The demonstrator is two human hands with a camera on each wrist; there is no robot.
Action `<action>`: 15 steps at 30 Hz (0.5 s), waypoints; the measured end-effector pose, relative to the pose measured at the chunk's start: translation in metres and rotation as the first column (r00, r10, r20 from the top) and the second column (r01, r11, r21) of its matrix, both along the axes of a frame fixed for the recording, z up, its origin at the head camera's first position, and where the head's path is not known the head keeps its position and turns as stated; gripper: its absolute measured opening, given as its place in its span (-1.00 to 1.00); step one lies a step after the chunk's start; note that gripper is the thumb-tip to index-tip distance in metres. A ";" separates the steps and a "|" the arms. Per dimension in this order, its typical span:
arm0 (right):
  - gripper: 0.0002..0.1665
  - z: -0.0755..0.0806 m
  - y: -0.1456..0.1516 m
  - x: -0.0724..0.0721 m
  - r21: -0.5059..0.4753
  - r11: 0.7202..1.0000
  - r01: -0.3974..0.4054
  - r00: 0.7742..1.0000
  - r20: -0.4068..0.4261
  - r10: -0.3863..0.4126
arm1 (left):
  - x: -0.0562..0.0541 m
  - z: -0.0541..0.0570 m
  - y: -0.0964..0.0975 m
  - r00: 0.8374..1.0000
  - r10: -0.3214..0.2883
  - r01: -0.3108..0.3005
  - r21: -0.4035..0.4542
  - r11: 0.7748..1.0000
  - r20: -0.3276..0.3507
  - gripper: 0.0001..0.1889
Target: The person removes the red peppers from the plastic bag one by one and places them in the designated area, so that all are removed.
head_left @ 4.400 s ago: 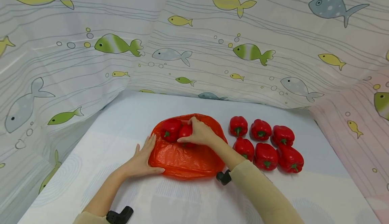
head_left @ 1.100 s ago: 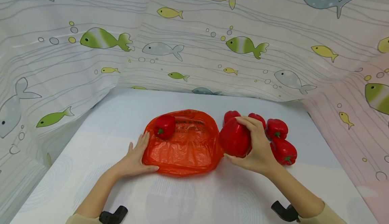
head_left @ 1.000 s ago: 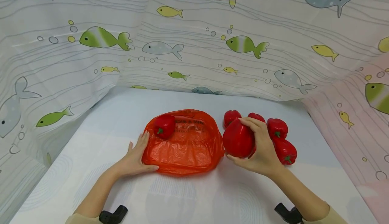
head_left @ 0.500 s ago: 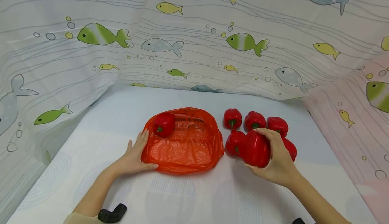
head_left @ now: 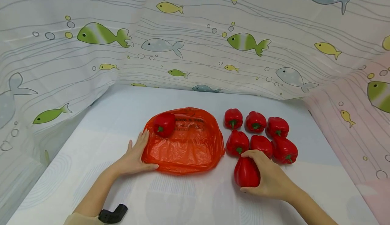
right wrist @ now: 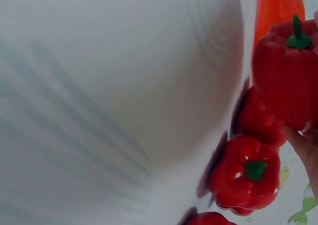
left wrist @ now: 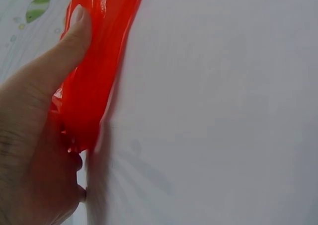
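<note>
My right hand (head_left: 272,179) grips a red bell pepper (head_left: 246,173) at the front of a group of other peppers. In the right wrist view this bell pepper (right wrist: 285,81) shows its green stem. An orange-red plastic bag (head_left: 182,152) is spread in a rounded shape on the table, with one red bell pepper (head_left: 164,125) at its back left. My left hand (head_left: 132,159) rests against the bag's left and front edge with fingers and thumb extended. In the left wrist view the thumb (left wrist: 69,46) lies along the bag (left wrist: 99,76).
Several red bell peppers (head_left: 237,143) stand in two rows right of the bag, close together. The white table (head_left: 195,201) has pale printed patterns. A fish-print sheet (head_left: 195,32) rises behind and on both sides.
My right hand has lifted one of two bell peppers out of the bag, carried it right past the rows, then lowered it in front of them. My left hand stays at the bag's edge.
</note>
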State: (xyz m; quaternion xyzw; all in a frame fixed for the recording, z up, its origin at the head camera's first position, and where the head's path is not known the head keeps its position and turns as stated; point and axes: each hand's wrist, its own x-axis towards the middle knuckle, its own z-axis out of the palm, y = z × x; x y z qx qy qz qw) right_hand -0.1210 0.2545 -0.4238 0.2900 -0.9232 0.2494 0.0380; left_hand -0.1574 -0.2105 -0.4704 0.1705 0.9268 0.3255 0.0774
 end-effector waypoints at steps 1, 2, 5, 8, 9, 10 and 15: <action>0.10 -0.001 0.000 0.001 0.009 1.000 0.004 1.000 0.011 -0.004 | 0.000 0.000 0.000 1.000 -0.001 0.001 0.000 1.000 -0.001 0.32; 0.10 -0.002 0.000 0.001 0.018 1.000 0.008 1.000 0.019 -0.008 | 0.000 0.000 0.000 1.000 -0.001 0.001 0.000 1.000 -0.001 0.31; 0.10 -0.004 0.000 0.002 0.041 0.999 0.011 0.999 0.031 -0.013 | -0.001 -0.001 0.000 1.000 -0.002 0.002 -0.001 1.000 -0.005 0.31; 0.11 -0.006 0.001 0.003 0.064 0.998 0.019 0.999 0.043 -0.022 | -0.002 -0.001 0.000 1.000 -0.002 0.002 -0.003 1.000 -0.004 0.31; 0.12 -0.006 0.002 0.003 0.071 0.997 0.023 0.999 0.046 -0.026 | -0.002 -0.001 0.000 1.000 -0.003 0.003 -0.004 1.000 -0.003 0.31; 0.12 -0.007 0.002 0.003 0.079 0.996 0.029 0.998 0.049 -0.032 | -0.002 -0.001 0.000 1.000 -0.003 0.003 -0.004 1.000 -0.002 0.31; 0.13 -0.008 0.005 0.002 0.110 0.992 0.060 0.996 0.053 -0.066 | -0.001 -0.001 0.000 1.000 0.000 0.000 -0.006 1.000 0.006 0.31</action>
